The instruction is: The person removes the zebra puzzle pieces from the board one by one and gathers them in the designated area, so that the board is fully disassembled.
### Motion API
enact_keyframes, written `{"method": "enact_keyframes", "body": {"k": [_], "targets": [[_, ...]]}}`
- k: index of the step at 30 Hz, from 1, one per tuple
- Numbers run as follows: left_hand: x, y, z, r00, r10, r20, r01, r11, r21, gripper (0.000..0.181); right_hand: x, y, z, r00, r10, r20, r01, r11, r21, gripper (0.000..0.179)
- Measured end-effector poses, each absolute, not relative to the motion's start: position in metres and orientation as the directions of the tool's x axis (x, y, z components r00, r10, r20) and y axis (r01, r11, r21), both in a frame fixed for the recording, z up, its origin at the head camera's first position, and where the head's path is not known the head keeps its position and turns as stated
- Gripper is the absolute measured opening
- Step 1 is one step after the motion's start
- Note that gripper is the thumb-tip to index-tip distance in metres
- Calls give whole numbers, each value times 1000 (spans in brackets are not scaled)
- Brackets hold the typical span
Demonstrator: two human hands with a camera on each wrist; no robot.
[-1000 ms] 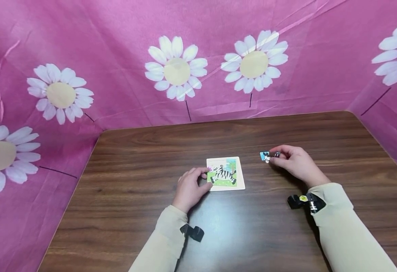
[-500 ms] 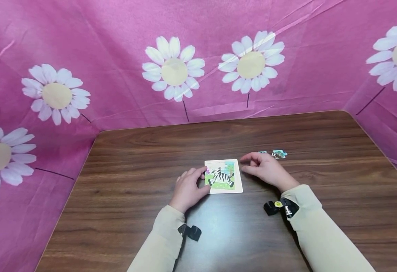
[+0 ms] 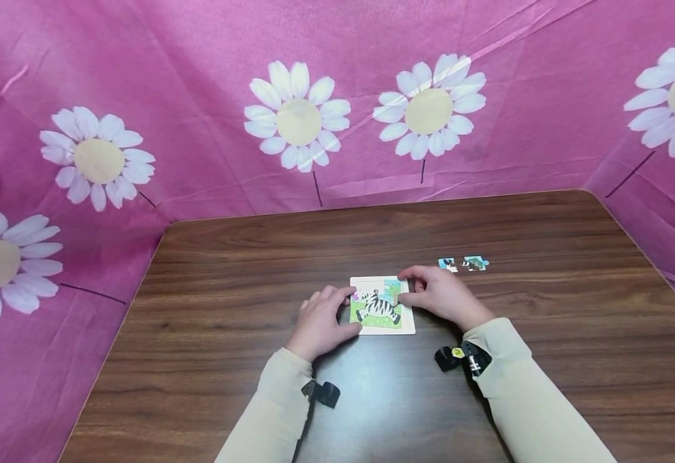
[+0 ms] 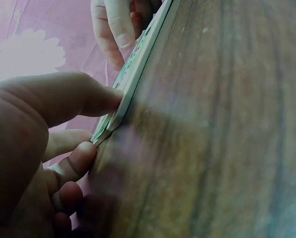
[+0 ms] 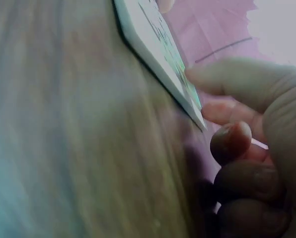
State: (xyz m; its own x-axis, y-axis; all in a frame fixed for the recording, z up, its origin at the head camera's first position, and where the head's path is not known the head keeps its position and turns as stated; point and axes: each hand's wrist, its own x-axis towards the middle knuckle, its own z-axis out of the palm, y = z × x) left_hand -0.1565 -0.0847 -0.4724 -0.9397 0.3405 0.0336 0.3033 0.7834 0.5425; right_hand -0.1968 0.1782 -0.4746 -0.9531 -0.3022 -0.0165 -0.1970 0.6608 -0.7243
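A square zebra puzzle board (image 3: 409,321) with a pale frame lies flat on the table, in front of both hands. My left hand (image 3: 321,321) grips its left side, thumb at the near edge and index finger farther up. In the left wrist view that thumb lies against the board's edge (image 4: 138,74). At the right side, my right hand (image 3: 441,296) holds the board between thumb and index finger, near the far corner; its other fingers are curled in. Two loose puzzle pieces, one with a black-and-white print (image 3: 447,264) and one greenish-blue (image 3: 476,263), lie beyond the right hand.
The brown wooden table (image 3: 245,270) ends at a pink cloth backdrop (image 3: 210,141) with white daisies, at the back and both sides. Each wrist wears a black strap with a small camera.
My right hand has left the loose pieces and moved left to the board's right edge, holding no piece. The board has shifted slightly toward me; my left hand stays on it.
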Motion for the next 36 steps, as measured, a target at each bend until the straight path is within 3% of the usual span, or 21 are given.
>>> {"method": "enact_keyframes", "body": {"k": [8,18,36], "targets": [[-158,-87,-475,-936,349,46,311,758,573,62,-195,173,-474,-954,-299,-14,-203,680,-704,32],[-159,-89,-476,-933,358,46,317,750,581,61,-196,167,-477,-951,-305,42,-223,589,-776,33],[-160,-89,-474,-932,362,32,312,751,582,60,-195,167,-480,-953,-290,85,-237,545,-804,30]]}}
